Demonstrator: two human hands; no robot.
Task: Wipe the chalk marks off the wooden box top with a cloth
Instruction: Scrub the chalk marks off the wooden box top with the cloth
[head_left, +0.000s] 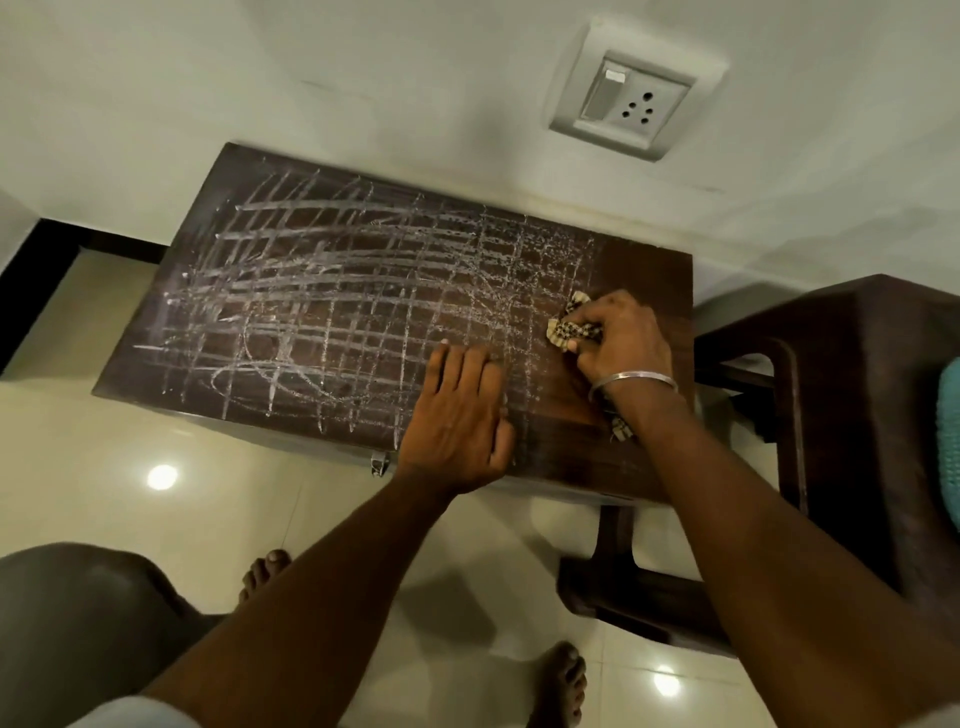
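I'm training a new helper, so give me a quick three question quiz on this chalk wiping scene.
1. True or false: the left hand holds the cloth.
2. Multiple choice: which part of the box top looks free of chalk marks? A) the left end B) the middle C) the right end
3. Fill in: the right hand wears a metal ____ at the wrist.

Key:
1. False; the left hand lies flat on the wood, and the right hand grips the cloth.
2. C
3. bangle
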